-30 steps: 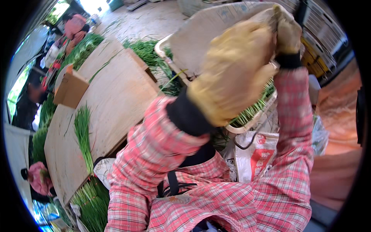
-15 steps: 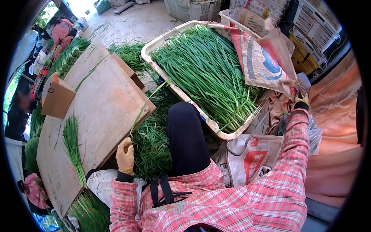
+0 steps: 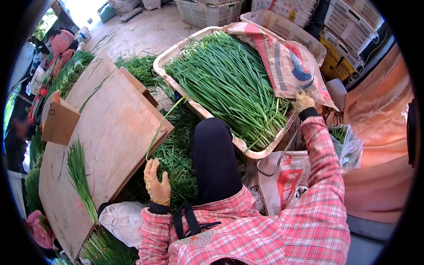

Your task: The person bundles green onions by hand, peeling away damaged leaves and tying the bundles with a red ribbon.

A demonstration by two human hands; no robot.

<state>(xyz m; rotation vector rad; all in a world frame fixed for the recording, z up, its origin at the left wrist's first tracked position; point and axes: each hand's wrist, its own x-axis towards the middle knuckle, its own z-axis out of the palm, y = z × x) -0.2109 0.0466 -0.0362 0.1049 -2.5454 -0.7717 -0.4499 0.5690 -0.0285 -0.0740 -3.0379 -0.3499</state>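
My left hand [image 3: 158, 183], in a pale yellow glove, is open beside the edge of a wooden board [image 3: 119, 115]. A long yellow-green leaf [image 3: 164, 121] runs from near its fingertips to the tray's rim. My right hand [image 3: 304, 102], gloved alike, lies on the lower edge of a worn printed woven sack [image 3: 287, 66], its fingers stretched over it. This sack covers the right side of a big cream plastic tray [image 3: 258, 153]. Long green chive-like leaves [image 3: 225, 84] fill the tray, pale stem ends toward me.
Loose greens [image 3: 176, 163] lie between board and tray. On the board are a leaf bunch [image 3: 78, 172] and a cardboard box [image 3: 61, 120]. A metal hook [image 3: 278, 165] and another sack [image 3: 280, 183] are below the tray. Crates [image 3: 349, 26] stack behind; another person [image 3: 62, 44] is far left.
My right hand has left the sack's outer corner and come left onto its lower edge; the sack lies flatter. My left hand has opened from a curl and moved slightly right and down.
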